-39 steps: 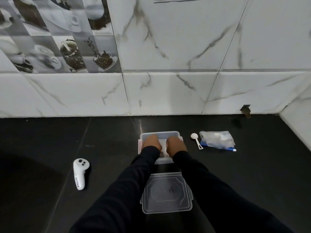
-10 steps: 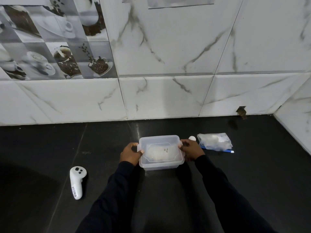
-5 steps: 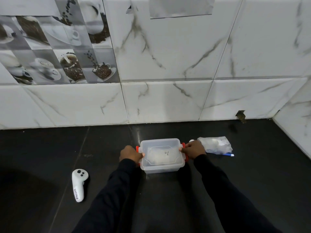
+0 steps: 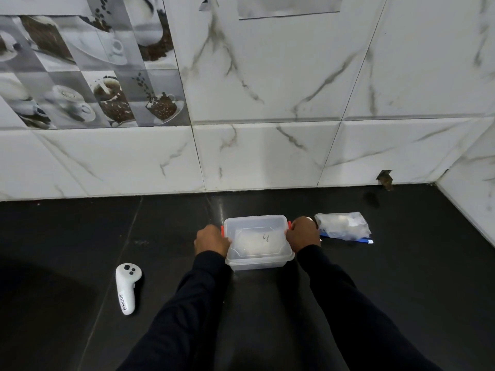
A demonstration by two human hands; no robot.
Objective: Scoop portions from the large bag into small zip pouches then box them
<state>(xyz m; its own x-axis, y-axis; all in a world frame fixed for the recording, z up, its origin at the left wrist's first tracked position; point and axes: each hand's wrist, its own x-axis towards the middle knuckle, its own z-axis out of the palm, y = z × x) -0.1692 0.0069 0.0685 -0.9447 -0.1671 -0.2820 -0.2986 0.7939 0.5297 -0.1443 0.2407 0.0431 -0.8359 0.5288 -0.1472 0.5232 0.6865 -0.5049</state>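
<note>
A clear plastic box [image 4: 257, 243] with its lid on stands on the black counter, pale pouches dimly visible inside. Red side clips show at both ends. My left hand [image 4: 211, 240] grips the box's left end over the red clip. My right hand [image 4: 303, 233] grips the right end the same way. To the right lies the large clear bag [image 4: 343, 226] with white contents and a blue zip strip. The white spoon is almost wholly hidden behind my right hand.
A white handheld controller [image 4: 126, 287] lies on the counter to the left. The marble-tiled wall [image 4: 267, 156] runs behind the box, and a side wall [image 4: 471, 194] closes the counter at the far right.
The lid, earlier lying in front of the open box, now sits on it. My hands moved from inside the box to its two ends, where the red clips now show.
</note>
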